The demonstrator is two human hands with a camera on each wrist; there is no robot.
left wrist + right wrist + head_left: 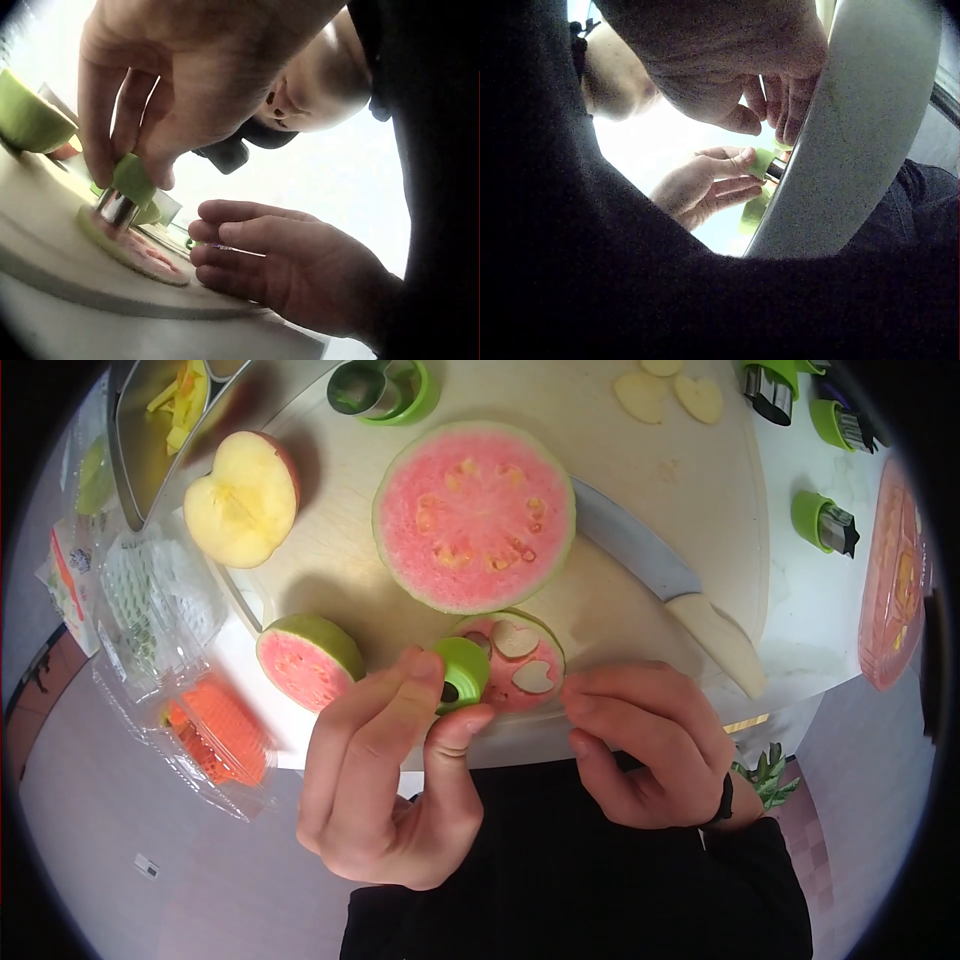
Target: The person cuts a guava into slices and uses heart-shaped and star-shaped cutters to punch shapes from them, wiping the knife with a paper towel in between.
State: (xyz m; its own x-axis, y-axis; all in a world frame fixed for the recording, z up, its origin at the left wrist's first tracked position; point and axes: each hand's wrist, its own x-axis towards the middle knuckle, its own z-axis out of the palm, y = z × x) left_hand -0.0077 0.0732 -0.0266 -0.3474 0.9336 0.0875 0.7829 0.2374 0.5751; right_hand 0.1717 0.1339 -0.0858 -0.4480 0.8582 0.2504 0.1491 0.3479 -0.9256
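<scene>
My left hand [385, 780] pinches the green grip of a small metal-walled cutter [462, 670] between thumb and fingers. In the left wrist view the cutter's metal tube [116, 208] stands on a thin pink guava slice [150, 255]. That slice [550, 645] has green skin and heart-shaped openings, and the cutter hides its left part. My right hand [650, 745] lies at the slice's right edge, fingers loosely extended and fingertips right at the rim. Just behind is a large round guava piece [475, 515], cut face up. A smaller guava piece [310, 660] sits left of my left hand.
A knife [630, 545] lies on the cutting board [620, 610]. Half an apple [240, 500], a metal tray [130, 460] and another green cutter [385, 390] stand toward the back left. Apple slices [640, 398] and several cutters [825, 523] are at the right.
</scene>
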